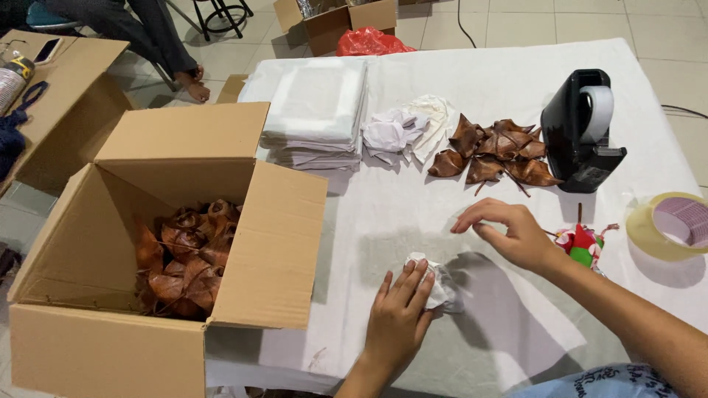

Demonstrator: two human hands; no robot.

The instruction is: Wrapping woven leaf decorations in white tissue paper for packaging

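Here, a white-clothed table stands on tiled floor.

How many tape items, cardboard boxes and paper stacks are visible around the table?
Tape dispenser: 1
Loose tape roll: 1
Open box of dried leaves: 1
Open box on the floor: 1
Stack of white sheets: 1
Total: 5

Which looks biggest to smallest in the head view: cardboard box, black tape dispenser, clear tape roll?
1. cardboard box, though it is nearest the camera.
2. black tape dispenser.
3. clear tape roll, partly cut off at the frame edge.
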